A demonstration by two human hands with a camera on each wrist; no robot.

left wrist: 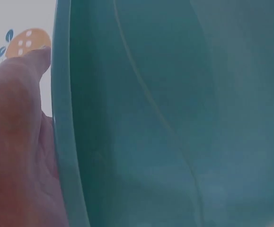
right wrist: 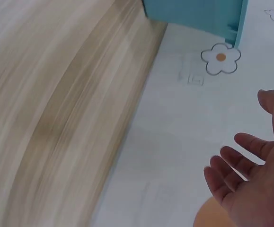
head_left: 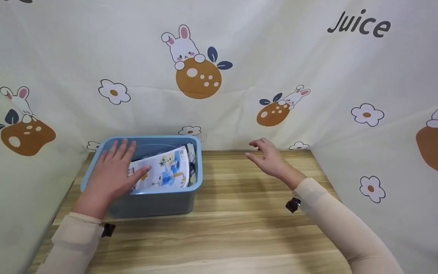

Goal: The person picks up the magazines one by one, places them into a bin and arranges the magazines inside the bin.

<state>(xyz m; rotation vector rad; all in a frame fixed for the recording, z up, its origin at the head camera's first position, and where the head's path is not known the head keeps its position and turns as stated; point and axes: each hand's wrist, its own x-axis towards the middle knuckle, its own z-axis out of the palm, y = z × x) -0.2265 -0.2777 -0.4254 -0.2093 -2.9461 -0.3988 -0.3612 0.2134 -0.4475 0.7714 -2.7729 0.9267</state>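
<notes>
A blue plastic bin [head_left: 158, 204] stands on the left of the wooden table. Inside it, a printed white booklet or packet [head_left: 169, 167] with blue pictures leans at a slant, and other items along its right side are mostly covered. My left hand [head_left: 115, 173] is over the bin's left part, fingers straight and spread, holding nothing. In the left wrist view, that hand [left wrist: 11, 142] lies beside the bin's rim [left wrist: 63, 118]; whether it touches is unclear. To the right of the bin, my right hand [head_left: 270, 158] hovers in the air, fingers loosely bent and nothing in them.
Light cloth [head_left: 238, 64] printed with rabbits, oranges and flowers hangs behind and on both sides of the wooden table [head_left: 238, 228]. A small dark device [head_left: 292, 205] is under the right wrist, and another [head_left: 108, 230] is at the left wrist.
</notes>
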